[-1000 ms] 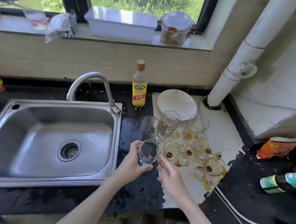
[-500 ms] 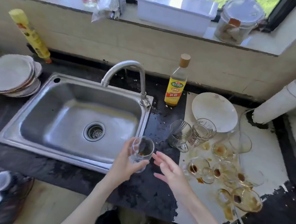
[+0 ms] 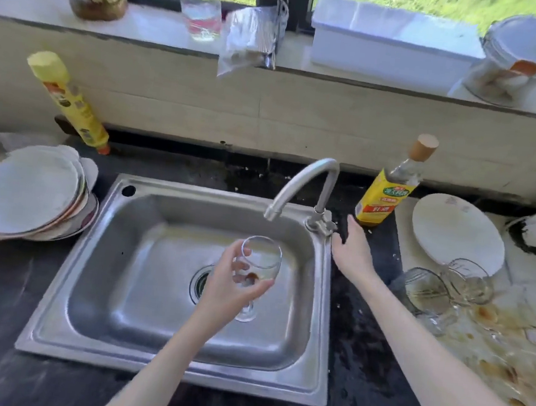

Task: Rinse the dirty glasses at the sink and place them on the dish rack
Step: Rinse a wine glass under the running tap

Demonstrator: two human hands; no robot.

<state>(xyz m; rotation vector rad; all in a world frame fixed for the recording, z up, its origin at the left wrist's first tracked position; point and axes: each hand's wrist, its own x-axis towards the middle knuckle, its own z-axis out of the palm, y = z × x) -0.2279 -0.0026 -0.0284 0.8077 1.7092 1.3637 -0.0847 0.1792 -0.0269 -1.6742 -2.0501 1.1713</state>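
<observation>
Since half a second ago the left hand [image 3: 231,285] has carried the clear stemmed wine glass [image 3: 258,269] from the dark counter edge to a spot over the stainless steel sink [image 3: 142,255], below the spout of the curved metal faucet [image 3: 308,184]. The fingers curl round the bowl, which holds a brown residue at its bottom. The right hand [image 3: 352,249] has left the glass and reached toward the faucet base — fingers straight, holding nothing, fingertips near the tap handle; whether they touch it I cannot tell. Right of the sink, more dirty clear glasses [image 3: 446,291] stand on a stained white surface beside a white round plate [image 3: 455,232]. A yellow-labelled bottle with a wooden cap [image 3: 390,189] stands behind the hand — a stack of plates [image 3: 29,194] sits left of the sink.
</observation>
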